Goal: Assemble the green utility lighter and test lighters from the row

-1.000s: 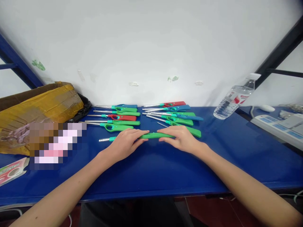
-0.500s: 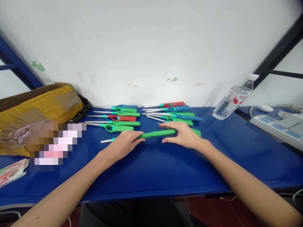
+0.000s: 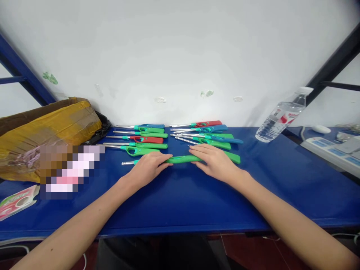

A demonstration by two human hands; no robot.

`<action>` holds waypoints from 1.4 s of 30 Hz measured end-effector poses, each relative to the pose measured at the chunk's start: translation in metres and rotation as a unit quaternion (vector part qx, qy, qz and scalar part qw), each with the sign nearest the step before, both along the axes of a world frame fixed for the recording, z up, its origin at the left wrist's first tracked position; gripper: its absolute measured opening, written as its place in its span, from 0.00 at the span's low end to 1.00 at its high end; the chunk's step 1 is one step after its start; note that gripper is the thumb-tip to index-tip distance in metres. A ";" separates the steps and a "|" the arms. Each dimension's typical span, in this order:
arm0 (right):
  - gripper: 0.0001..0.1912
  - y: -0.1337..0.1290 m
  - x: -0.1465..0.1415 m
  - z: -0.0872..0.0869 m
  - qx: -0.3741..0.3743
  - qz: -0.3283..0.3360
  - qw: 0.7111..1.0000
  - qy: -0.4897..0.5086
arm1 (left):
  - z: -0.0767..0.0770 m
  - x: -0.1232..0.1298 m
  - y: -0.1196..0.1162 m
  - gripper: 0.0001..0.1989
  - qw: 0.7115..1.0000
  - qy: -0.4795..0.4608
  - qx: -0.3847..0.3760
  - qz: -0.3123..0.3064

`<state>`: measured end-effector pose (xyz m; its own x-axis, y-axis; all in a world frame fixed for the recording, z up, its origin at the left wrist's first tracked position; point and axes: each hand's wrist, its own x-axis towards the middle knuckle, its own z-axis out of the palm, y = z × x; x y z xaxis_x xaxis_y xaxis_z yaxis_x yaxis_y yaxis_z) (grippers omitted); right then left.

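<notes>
My left hand [image 3: 150, 165] is closed on a green long-nosed lighter [image 3: 181, 159], its metal tip [image 3: 128, 163] jutting out to the left. Around the other end of that lighter, my right hand [image 3: 215, 159] has its fingers and thumb closed. A green handle [image 3: 234, 157] shows to the right of my right hand; where it joins is hidden by the hand. Behind my hands lie two groups of similar lighters, nozzles to the left. The left group has a red lighter [image 3: 146, 139] among green and blue ones; a blue lighter [image 3: 225, 139] lies across the right group.
At the left stand a taped cardboard box [image 3: 53, 123] and a black plastic bag [image 3: 104, 125], with a printed card [image 3: 19, 202] nearer me. A water bottle [image 3: 281, 118] leans at the right, near a power strip [image 3: 323, 150]. The white wall [image 3: 180, 56] rises behind the blue table [image 3: 180, 210].
My right hand has closed from a looser, spread pose onto the right part of the green lighter. My left hand keeps its grip. The view has shifted slightly.
</notes>
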<state>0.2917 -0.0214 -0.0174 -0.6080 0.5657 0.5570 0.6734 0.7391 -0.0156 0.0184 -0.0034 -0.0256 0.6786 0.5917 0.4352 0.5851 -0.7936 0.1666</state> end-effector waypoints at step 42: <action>0.13 -0.009 -0.017 -0.002 0.058 -0.010 0.998 -0.023 | 0.007 0.007 -0.010 0.11 0.997 0.048 0.050 0.030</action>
<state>0.2743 -0.0300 -0.0193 -0.6231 0.5119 0.5913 0.6866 0.7201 0.1000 0.0251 -0.0138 -0.0185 0.6848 0.5894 0.4285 0.6410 -0.7669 0.0304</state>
